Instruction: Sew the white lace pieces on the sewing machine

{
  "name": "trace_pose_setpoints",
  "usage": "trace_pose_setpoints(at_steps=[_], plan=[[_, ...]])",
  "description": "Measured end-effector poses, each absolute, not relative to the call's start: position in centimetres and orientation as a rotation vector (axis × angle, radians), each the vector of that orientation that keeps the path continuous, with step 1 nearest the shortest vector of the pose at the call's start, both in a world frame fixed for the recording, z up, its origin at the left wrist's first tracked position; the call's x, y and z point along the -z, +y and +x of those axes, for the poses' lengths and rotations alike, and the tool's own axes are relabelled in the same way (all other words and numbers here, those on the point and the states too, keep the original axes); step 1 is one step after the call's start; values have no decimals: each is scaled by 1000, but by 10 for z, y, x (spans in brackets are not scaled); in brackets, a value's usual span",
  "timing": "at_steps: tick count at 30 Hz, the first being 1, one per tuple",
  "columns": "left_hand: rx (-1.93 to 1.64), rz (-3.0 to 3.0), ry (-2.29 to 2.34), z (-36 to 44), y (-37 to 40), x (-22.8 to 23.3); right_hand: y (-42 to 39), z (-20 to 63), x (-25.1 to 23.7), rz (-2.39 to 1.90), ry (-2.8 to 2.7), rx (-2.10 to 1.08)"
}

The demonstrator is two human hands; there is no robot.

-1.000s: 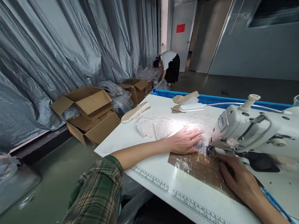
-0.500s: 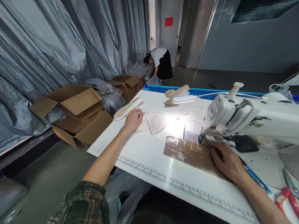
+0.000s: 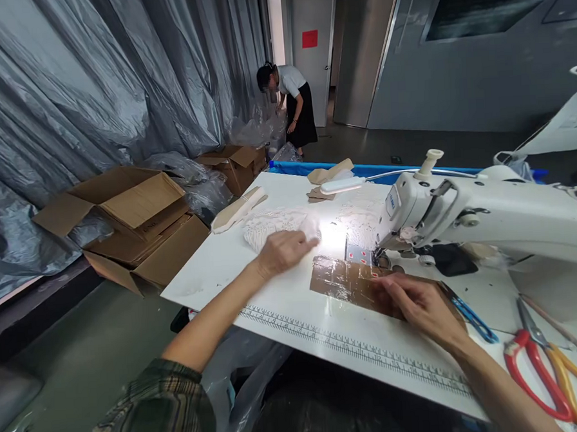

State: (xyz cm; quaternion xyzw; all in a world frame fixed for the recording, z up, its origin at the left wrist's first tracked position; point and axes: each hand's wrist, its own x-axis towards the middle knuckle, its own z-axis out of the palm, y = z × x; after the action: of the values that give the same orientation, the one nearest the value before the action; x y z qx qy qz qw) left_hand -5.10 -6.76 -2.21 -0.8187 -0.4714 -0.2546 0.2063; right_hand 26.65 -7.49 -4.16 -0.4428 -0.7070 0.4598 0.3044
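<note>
Left hand [image 3: 284, 252] pinches white lace [image 3: 270, 226] at centre frame; right hand [image 3: 421, 304] lies spread by the printed ruler scale [image 3: 353, 349], numbers unreadable.

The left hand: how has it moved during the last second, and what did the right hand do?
The left hand went from beside the needle out to the pile of white lace pieces, closed its grip on one piece and is drawing it back toward the sewing machine. The right hand slid slightly back from the needle and lifted over the taped brown patch. Pile, machine and red-handled scissors stayed put.
</note>
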Motion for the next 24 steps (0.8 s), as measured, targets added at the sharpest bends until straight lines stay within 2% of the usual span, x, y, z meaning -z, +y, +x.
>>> trace_pose_setpoints(at_steps=[2, 4, 6, 10, 17, 20, 24], plan=[[615, -2501, -968, -16, -80, 27, -89, 249, 33, -1108, -1595, -1732], [631, -2677, -686, 16, -92, 29, -99, 233, 30, -1043, -1343, -1951], [745, -2831, -592, 39, -102, 26, -104, 225, 31, -1047, -1288, -1910], [957, -3132, -791, 55, -105, 6, -112, 233, 32, -1040, -1554, -1836], [733, -3805, -1103, 44, -95, -6, -105, 281, 14, -735, -1976, -2225], [792, -3701, -1360, 36, -88, -6, -84, 298, 12, -834, -2025, -2139], [863, -3332, -1723, 29, -70, 4, -55, 307, 14, -1205, -2092, -1597]])
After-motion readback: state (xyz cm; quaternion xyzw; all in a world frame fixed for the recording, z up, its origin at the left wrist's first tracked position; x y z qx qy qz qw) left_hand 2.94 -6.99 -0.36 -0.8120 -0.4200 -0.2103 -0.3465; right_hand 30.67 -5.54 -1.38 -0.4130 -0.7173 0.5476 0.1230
